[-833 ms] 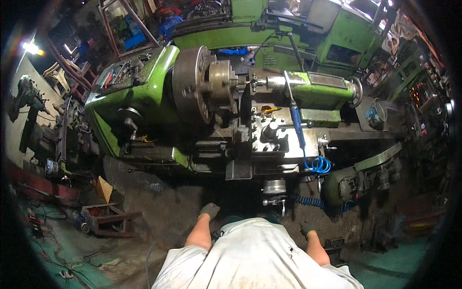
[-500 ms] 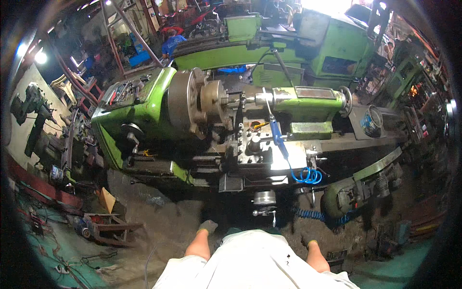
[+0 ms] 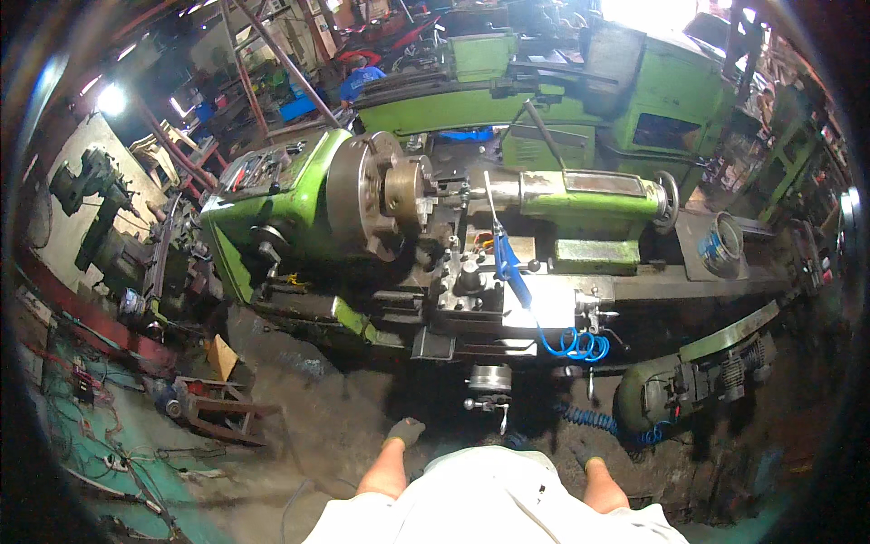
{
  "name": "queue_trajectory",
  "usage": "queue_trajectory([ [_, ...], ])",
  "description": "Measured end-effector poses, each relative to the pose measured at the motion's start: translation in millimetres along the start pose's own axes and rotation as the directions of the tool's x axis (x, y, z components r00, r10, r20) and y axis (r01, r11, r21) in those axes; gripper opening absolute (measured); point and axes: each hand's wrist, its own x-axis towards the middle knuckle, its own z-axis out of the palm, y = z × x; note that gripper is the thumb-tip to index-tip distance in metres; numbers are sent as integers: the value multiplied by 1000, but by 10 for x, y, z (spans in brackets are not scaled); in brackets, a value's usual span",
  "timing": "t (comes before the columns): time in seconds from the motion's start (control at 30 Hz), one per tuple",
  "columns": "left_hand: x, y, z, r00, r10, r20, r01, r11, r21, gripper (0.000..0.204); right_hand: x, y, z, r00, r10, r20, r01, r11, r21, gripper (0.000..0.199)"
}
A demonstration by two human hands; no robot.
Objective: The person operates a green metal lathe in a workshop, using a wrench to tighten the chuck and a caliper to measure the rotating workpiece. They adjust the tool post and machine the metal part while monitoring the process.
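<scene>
A large green lathe stands in front of me, with a big steel chuck (image 3: pixel 405 192) at its left and a green tailstock (image 3: pixel 589 201) at its right. My left hand (image 3: pixel 408 432), in a greyish glove, hangs low at my left side, with its fingers loosely apart and nothing visible in them. On my right, my right hand (image 3: pixel 591 453) is gloved too; its fingers blend into the dark floor. Both hands are apart from the machine. Across the carriage beside the tool post (image 3: pixel 469 277) lies a blue air blow gun (image 3: pixel 511 267) with a coiled blue hose (image 3: pixel 580 344).
A carriage handwheel (image 3: pixel 490 379) projects toward me. To the right are a bucket (image 3: pixel 719 245) and a green motor unit (image 3: pixel 645 399) near a coiled hose. A rusty metal frame (image 3: pixel 222 408) sits at left, with cables on the floor. A person in blue (image 3: pixel 361 82) is far behind.
The view has shifted, so the lathe sits farther right and slightly lower. My left hand shows a little farther right. The blow gun and tool post appear nearer the chuck.
</scene>
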Motion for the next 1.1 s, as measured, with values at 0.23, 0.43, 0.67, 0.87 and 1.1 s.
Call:
queue_trajectory([
  [0.23, -86, -297, 238, 999, -31, -4, 32, 997, 68, 54, 1174, 252, 80, 947, -291, -140, 272, 952, -139, 48],
  [0.43, 42, -433, 120, 998, -38, -54, 42, 997, 68, 57, 652, -147, -224, 970, -219, -109, 233, 962, 145, 44],
  [0.67, 464, -198, -407, 989, 116, -96, -118, 993, -18, 60, 353, 163, 217, 978, -164, -126, 185, 966, 179, 40],
  [0.87, 614, -136, -863, 989, 133, -64, -135, 990, -29, 64, -7, 174, 666, 998, 19, -53, -1, 946, 325, 38],
  [1.1, 752, -214, -1015, 978, 200, -67, -189, 971, 145, 50, -285, 42, 927, 998, 55, 3, -49, 862, 505, 40],
])
